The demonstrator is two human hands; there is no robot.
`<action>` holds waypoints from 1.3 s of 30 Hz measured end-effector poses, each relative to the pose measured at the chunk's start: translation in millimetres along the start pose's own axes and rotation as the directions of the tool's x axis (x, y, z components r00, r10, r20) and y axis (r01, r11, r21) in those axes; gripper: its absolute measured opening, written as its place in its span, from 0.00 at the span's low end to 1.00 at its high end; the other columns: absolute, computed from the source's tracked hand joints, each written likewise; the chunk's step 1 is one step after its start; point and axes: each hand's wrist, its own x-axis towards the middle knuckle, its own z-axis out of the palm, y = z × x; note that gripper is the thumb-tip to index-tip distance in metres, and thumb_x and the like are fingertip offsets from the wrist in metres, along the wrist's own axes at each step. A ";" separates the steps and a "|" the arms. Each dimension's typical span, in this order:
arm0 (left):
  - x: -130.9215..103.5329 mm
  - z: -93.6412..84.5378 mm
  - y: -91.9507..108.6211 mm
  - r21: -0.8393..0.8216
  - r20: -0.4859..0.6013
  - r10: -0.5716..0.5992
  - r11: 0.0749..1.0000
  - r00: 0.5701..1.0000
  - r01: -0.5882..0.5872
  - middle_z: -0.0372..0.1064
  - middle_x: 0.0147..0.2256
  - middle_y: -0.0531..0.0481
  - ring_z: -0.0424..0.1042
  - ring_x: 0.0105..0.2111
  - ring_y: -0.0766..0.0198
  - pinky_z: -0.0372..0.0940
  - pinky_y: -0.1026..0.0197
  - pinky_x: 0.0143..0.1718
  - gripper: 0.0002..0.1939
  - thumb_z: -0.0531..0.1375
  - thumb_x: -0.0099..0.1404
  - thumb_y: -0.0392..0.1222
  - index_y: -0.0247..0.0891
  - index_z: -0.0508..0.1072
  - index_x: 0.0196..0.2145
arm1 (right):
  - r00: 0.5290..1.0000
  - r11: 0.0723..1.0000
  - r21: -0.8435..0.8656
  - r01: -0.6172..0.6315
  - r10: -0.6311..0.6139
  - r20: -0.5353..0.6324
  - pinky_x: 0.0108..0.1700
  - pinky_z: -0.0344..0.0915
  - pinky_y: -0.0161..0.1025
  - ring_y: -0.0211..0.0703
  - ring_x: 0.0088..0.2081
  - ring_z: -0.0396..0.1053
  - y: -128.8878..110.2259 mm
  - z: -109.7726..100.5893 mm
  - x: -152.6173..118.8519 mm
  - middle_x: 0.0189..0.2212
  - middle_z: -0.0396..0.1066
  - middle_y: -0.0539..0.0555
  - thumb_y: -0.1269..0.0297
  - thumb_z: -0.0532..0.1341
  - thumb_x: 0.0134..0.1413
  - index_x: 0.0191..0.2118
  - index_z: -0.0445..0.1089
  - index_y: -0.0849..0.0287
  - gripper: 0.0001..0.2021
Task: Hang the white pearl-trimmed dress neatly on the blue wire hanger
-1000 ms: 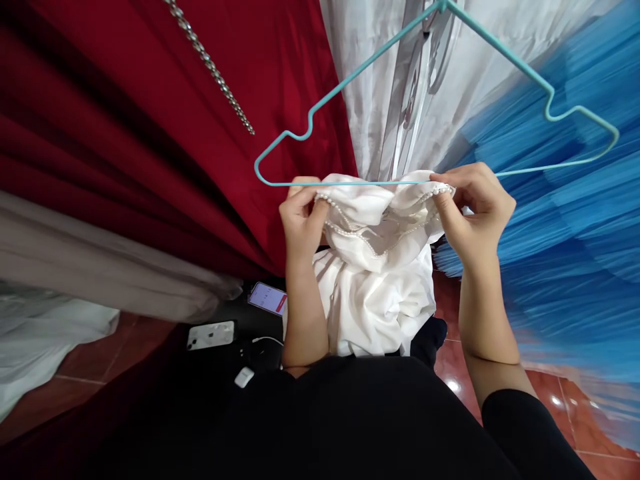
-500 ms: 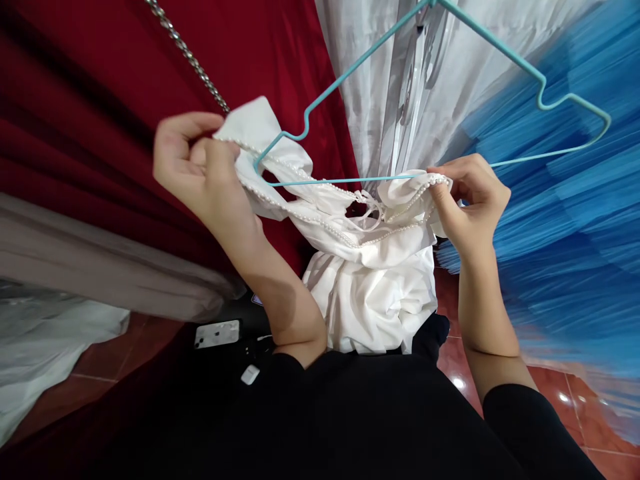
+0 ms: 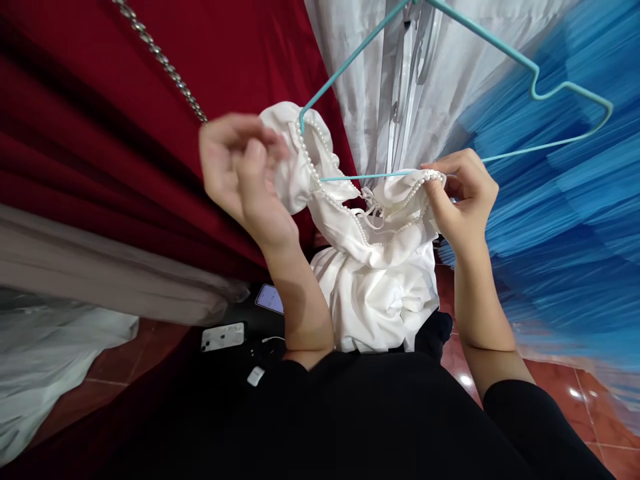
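A white dress (image 3: pixel 380 293) with pearl trim along its neckline bunches in front of my body. Its left shoulder loops over the left end of a light-blue hanger (image 3: pixel 357 57). The hanger's bottom bar runs across the neckline opening, where thin white ties hang. My left hand (image 3: pixel 245 170), slightly blurred, is beside that shoulder with its fingers loosely curled and apart. My right hand (image 3: pixel 465 193) pinches the pearl edge of the other shoulder near the bottom bar, and the hanger's right end juts out bare beyond it.
Red drapery (image 3: pixel 240 53) with a beaded chain (image 3: pixel 165 63) hangs at left. White curtains (image 3: pixel 345 40) are behind the hanger, and blue tulle (image 3: pixel 560 220) fills the right side. Below left are a phone (image 3: pixel 223 337), a second phone (image 3: pixel 269 298) and a small white case (image 3: pixel 255 376).
The left shoulder of the dress has slipped over the hanger's left end. My left hand has let go of its edge and moved right. My right hand keeps its pinch.
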 end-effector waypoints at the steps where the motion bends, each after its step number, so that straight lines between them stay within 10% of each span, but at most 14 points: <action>1: -8.0 6.9 -5.9 -0.021 0.015 -0.012 1.000 1.000 0.013 0.81 0.47 0.45 0.79 0.56 0.47 0.79 0.48 0.53 0.21 0.64 0.70 0.60 0.45 0.75 0.52 | 1.000 1.000 0.005 -0.006 0.006 -0.005 0.31 0.74 0.46 0.46 0.38 0.73 0.4 2.0 -0.1 0.39 0.73 0.56 0.51 0.58 0.70 0.42 0.75 0.49 0.11; 11: -20.4 46.6 -44.1 -0.412 0.104 -0.024 0.909 0.994 0.065 0.72 0.59 0.40 0.71 0.64 0.48 0.67 0.44 0.65 0.26 0.54 0.73 0.67 0.41 0.72 0.51 | 1.000 1.000 0.016 0.007 -0.007 -0.019 0.45 0.76 0.53 0.51 0.48 0.74 -1.7 5.5 -7.3 0.44 0.73 0.56 0.54 0.58 0.69 0.46 0.75 0.48 0.10; 15: -23.3 62.5 -37.6 -0.598 -0.022 0.014 0.801 1.000 -0.025 0.73 0.44 0.47 0.75 0.59 0.53 0.71 0.50 0.60 0.20 0.55 0.75 0.62 0.42 0.67 0.40 | 0.980 0.994 0.045 0.095 -0.086 -0.180 0.50 0.75 0.54 0.49 0.51 0.73 -14.3 13.6 -10.8 0.47 0.71 0.54 0.61 0.56 0.69 0.49 0.74 0.49 0.11; 24: -24.0 30.9 -22.9 -0.571 -0.040 -0.017 0.821 0.999 -0.009 0.66 0.30 0.50 0.78 0.42 0.58 0.73 0.63 0.35 0.18 0.61 0.72 0.54 0.42 0.62 0.32 | 0.680 0.999 0.018 -0.046 0.045 -0.731 0.45 0.67 0.48 0.39 0.33 0.62 44.6 -53.1 4.3 0.28 0.54 0.49 0.82 0.56 0.44 0.27 0.57 0.53 0.14; 29: -22.6 28.0 -21.0 -0.620 -0.001 0.034 0.784 0.999 -0.027 0.63 0.29 0.51 0.77 0.41 0.58 0.73 0.63 0.32 0.17 0.62 0.72 0.52 0.41 0.63 0.31 | 0.791 0.994 -0.105 0.044 -0.099 -0.604 0.43 0.68 0.46 0.41 0.32 0.65 27.0 -89.3 45.6 0.27 0.53 0.50 0.85 0.54 0.45 0.25 0.55 0.50 0.18; 35: -22.6 30.6 -22.1 -0.582 -0.027 0.044 0.812 0.999 -0.052 0.63 0.30 0.50 0.77 0.41 0.57 0.74 0.63 0.31 0.17 0.62 0.71 0.53 0.41 0.63 0.31 | 0.903 0.995 -0.093 0.039 -0.074 -0.424 0.28 0.52 0.37 0.38 0.30 0.64 -9.6 -57.3 95.3 0.26 0.64 0.50 0.84 0.54 0.38 0.25 0.59 0.52 0.16; 39: -23.7 30.7 -23.4 -0.548 -0.040 0.021 0.835 0.999 -0.039 0.64 0.30 0.50 0.78 0.43 0.55 0.75 0.61 0.33 0.18 0.62 0.71 0.54 0.41 0.61 0.32 | 0.992 0.990 -0.142 0.008 -0.026 -0.120 0.37 0.66 0.36 0.42 0.44 0.71 -11.3 -40.8 88.6 0.36 0.72 0.53 0.80 0.59 0.51 0.36 0.68 0.58 0.10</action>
